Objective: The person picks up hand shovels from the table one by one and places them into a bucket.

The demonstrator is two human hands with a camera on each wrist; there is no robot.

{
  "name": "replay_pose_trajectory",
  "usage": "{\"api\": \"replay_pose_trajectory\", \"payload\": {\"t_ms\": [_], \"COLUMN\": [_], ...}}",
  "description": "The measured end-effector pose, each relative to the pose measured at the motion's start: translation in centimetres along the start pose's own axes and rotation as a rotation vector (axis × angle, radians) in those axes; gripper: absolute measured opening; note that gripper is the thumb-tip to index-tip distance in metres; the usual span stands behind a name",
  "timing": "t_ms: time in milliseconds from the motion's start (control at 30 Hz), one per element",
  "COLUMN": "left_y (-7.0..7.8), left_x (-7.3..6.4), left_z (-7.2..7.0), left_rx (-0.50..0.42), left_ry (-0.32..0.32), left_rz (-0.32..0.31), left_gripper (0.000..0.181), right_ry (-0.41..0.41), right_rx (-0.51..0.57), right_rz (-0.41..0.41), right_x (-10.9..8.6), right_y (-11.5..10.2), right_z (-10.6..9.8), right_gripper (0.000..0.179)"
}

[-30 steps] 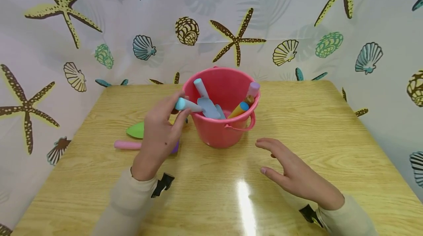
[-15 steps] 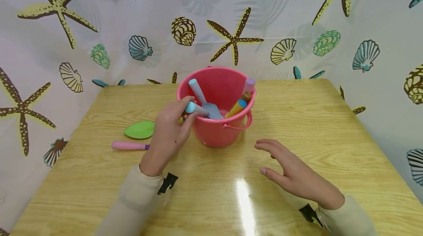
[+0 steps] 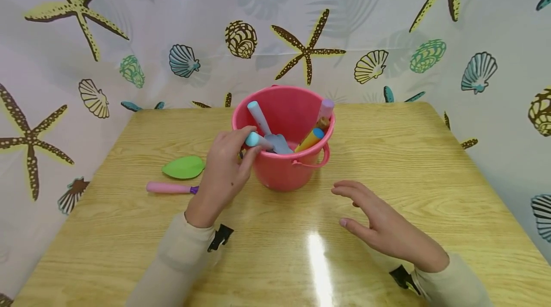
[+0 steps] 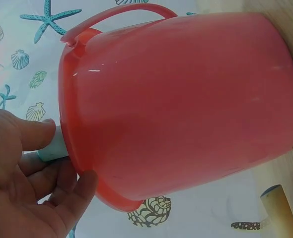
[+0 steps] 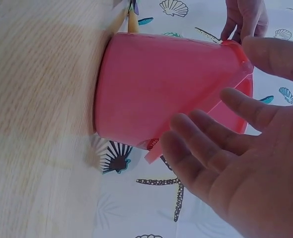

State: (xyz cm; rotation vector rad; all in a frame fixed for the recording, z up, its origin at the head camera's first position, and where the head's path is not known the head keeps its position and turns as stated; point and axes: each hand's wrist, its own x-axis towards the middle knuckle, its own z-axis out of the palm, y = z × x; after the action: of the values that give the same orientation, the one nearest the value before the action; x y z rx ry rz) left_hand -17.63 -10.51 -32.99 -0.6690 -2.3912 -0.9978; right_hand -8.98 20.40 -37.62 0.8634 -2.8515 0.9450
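Note:
My left hand (image 3: 225, 168) pinches the pale handle (image 3: 258, 140) of a toy sand tool between thumb and fingers, right at the left rim of a pink bucket (image 3: 281, 173). The handle's end is light blue; its far end is hidden inside the bucket. In the left wrist view other fingers of that hand lie against the rim. Inside stand a toy shovel (image 3: 279, 143) with a similar pale handle, a yellow handle (image 3: 310, 140) with a blue end, and a purple handle (image 3: 326, 108). My right hand (image 3: 383, 225) hovers right of the bucket, fingers spread, holding nothing.
On the wooden table (image 3: 275, 259), left of the bucket, lie a green leaf-shaped piece (image 3: 184, 167) and a pink handle (image 3: 170, 187) with a purple part, partly behind my left hand. A shell-and-starfish patterned cloth (image 3: 206, 1) stands behind. The bucket's carry handle (image 3: 318, 163) hangs at its front right.
My left hand has moved right and slightly inward, lowering the toy tool further into the bucket. More of the green piece and the pink handle shows. The right hand stays put.

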Motion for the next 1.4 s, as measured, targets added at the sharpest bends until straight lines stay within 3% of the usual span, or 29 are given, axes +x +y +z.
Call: {"api": "replay_pose_trajectory", "payload": {"t_ms": [200, 433, 633, 933, 1200, 1400], "left_y": [-0.2, -0.5, -0.7, -1.1, -2.5, -3.8], "left_x": [-0.3, -0.7, -0.9, -1.3, -2.1, -3.2], "left_z": [-0.1, -0.3, -0.5, -1.1, -2.1, -2.9], "left_rx": [-0.052, -0.072, -0.057, -0.040, -0.002, 0.060], "left_ry": [0.022, 0.076, 0.056, 0.018, 0.015, -0.027], "left_rz": [-0.058, -0.104, -0.092, -0.129, -0.145, -0.168], "left_gripper": [0.041, 0.030, 0.025, 0.026, 0.021, 0.019], "right_ry": [-0.010, -0.009, -0.007, -0.017, -0.021, -0.020], "right_rx": [-0.001, -0.008, -0.014, 0.004, -0.001, 0.004], "right_rz": [-0.008, -0.012, -0.010, 0.001, 0.002, 0.008], "right_x": [0.2, 0.2, 0.1, 0.1, 0.3, 0.3], "right_y": [0.0, 0.1, 0.2, 0.3, 0.2, 0.1], "right_z": [0.2, 0.2, 0.3, 0.4, 0.4, 0.1], "right_gripper": [0.055, 0.056, 0.055, 0.054, 0.055, 0.055]}}
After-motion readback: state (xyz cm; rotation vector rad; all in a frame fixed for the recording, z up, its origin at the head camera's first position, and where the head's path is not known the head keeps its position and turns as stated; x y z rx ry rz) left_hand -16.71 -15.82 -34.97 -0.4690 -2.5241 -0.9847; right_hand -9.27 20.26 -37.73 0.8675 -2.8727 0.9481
